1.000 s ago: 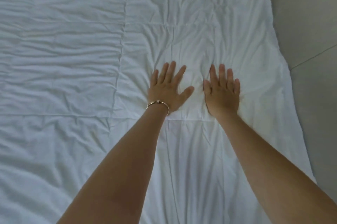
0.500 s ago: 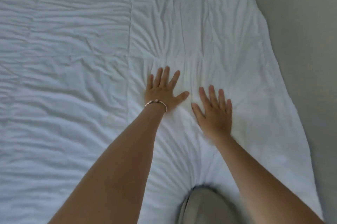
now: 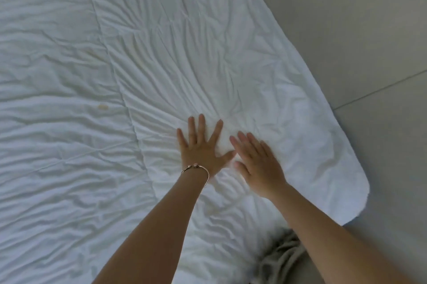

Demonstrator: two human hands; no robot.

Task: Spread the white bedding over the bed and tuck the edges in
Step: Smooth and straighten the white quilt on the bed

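Left hand (image 3: 202,148), fingers spread, presses flat on the white bedding (image 3: 115,75) at frame centre. Right hand (image 3: 258,163), fingers straight and together, lies flat beside it. Bedding fills the left and centre.

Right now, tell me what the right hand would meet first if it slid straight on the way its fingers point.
Only more wrinkled white bedding. The right hand lies flat, fingers pointing up and slightly left; the left hand sits just beside that line. Nothing else shows there.
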